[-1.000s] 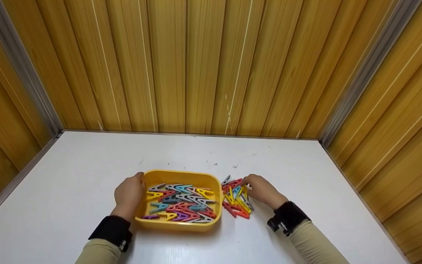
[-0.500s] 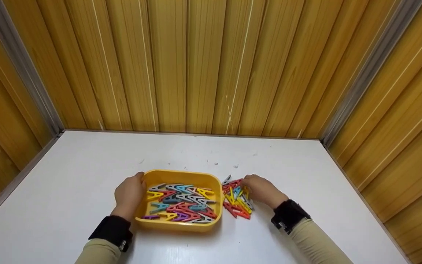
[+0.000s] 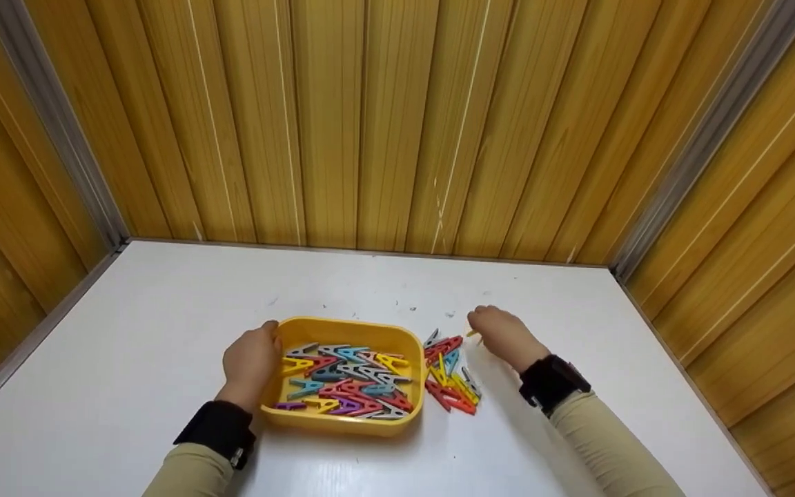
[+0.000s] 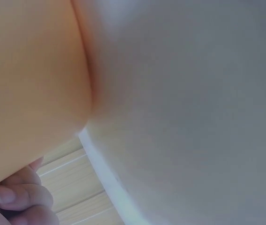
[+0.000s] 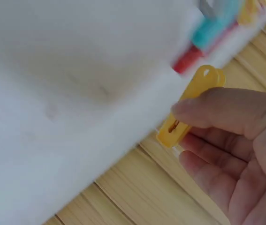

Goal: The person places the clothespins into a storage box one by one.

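My left hand grips the left rim of a yellow plastic basin; in the left wrist view its curled fingers lie at the edge of the basin wall. Several plastic clothespins in grey, red, blue, yellow and purple lie inside. To the basin's right, a loose pile of clothespins rests on the table. My right hand is beyond the pile's right side, pinching a yellow clothespin between thumb and fingers.
Everything stands on a white table with small dark marks toward its back. Wood-patterned panels rise behind and on both sides, with grey metal posts at the corners.
My right hand has come away from the pile, back and slightly right, with a yellow clothespin in its fingers. The left hand keeps its hold on the basin; the head view has shifted slightly.
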Available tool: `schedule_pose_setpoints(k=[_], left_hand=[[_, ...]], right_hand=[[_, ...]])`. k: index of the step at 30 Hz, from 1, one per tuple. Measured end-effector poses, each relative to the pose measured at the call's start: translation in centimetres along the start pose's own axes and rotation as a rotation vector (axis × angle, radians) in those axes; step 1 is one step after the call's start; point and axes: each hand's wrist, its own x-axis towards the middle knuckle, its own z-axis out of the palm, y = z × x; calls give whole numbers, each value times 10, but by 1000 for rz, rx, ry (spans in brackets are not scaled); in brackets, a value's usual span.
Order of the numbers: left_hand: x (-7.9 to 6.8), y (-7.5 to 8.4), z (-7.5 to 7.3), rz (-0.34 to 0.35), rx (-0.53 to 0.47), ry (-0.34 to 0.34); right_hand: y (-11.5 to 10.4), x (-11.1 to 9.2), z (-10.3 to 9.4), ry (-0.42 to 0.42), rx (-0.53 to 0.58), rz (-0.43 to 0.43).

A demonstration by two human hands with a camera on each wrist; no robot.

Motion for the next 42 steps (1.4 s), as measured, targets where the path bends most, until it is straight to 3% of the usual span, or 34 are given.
schedule_pose_setpoints(k=[3, 5, 8, 11, 15, 19, 24, 27, 32, 38, 42], left_hand=[[1, 0, -1, 4, -1, 2], [1, 0, -2, 6, -6, 2], [2, -1, -3, 13, -13, 5], [2, -2, -3, 21, -16, 18], [3, -3, -1, 37, -18, 37], [2, -2, 3, 59, -32, 60], [0, -4, 3, 53, -47, 64], [2, -4, 1, 36, -53, 52], [2, -4, 0, 17, -83, 44], [0, -7, 2, -1, -123, 36], [0, -6, 2, -3, -131, 41]], right_hand=[[-4, 17, -34, 48, 146, 30], [-19, 30, -60, 42, 281, 30], [-57, 53, -91, 3, 428, -44], [-108, 76, -102, -104, 450, -174], [-173, 101, -81, -300, 388, -329], [-206, 116, -46, -395, 389, -376], [-218, 123, -18, -368, 437, -358], [-222, 124, -9, -316, 392, -354], [-227, 125, -1, -254, 287, -363], [-231, 120, 5, -278, 312, -308], [-234, 118, 8, -250, 281, -258]])
